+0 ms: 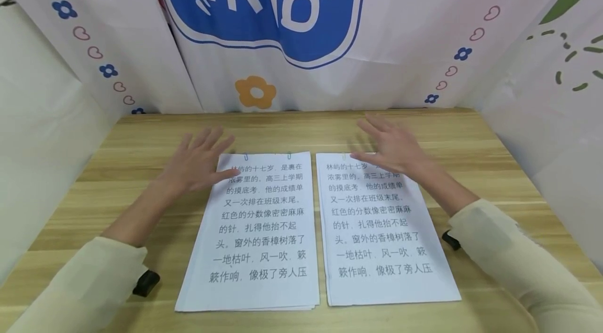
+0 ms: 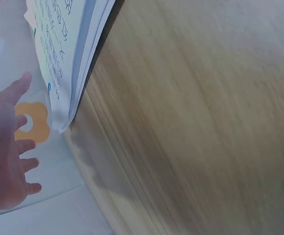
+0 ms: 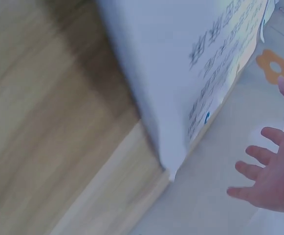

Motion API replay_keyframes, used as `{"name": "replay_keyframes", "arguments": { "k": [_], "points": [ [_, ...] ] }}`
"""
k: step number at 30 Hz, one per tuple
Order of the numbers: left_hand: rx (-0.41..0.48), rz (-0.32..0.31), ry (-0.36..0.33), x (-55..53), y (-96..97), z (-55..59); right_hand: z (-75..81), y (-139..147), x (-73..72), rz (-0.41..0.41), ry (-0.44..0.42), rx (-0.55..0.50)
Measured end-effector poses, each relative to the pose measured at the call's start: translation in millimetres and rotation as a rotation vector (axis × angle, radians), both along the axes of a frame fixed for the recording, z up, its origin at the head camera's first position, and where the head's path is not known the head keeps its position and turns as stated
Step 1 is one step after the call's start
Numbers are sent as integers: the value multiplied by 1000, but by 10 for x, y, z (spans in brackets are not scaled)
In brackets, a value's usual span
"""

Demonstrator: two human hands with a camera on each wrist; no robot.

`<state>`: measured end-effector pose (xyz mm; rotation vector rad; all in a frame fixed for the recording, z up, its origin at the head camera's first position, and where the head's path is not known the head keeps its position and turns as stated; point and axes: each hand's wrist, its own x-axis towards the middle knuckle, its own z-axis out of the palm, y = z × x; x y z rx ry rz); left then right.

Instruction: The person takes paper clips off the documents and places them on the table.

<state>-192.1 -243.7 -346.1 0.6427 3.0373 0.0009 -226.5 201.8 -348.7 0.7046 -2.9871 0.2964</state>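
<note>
Two stacks of printed paper lie side by side on the wooden table. Over the top left corner of the left stack (image 1: 264, 239) hovers my left hand (image 1: 198, 163), its fingers spread and holding nothing. My right hand (image 1: 393, 147), slightly blurred, is above the top edge of the right stack (image 1: 377, 228), fingers apart and likewise without anything in them. Small paper clips, one a blue clip (image 1: 246, 156), sit along the top edges. In the left wrist view the left hand (image 2: 7, 152) appears apart from the paper; the right wrist view shows the right hand (image 3: 273, 161) the same way.
The wooden table (image 1: 141, 165) ends at a white cloth backdrop (image 1: 377, 87) with a blue sign and an orange flower (image 1: 256, 92). White side walls (image 1: 42, 139) enclose it left and right. Dark bands show at both sleeve cuffs.
</note>
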Motion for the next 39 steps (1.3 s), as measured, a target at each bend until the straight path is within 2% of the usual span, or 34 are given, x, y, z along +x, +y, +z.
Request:
{"name": "replay_keyframes", "arguments": {
  "k": [7, 14, 20, 24, 32, 39],
  "points": [
    [48, -11, 13, -11, 53, -14, -10, -212, 9, 9, -60, -79],
    [43, -38, 55, -29, 66, -27, -8, -414, 16, 1, -184, -279],
    [82, -23, 14, -49, 79, -43, -22, -557, -39, 56, -230, -409],
    [114, -36, -7, -69, 79, -57, -63, -647, -94, 85, -231, -436],
    [148, -54, -22, -108, 86, -85, -104, -866, -124, 92, -275, -429],
    [215, -54, -74, -151, 80, -103, -150, -1023, -184, 93, -319, -441]
  ]
}}
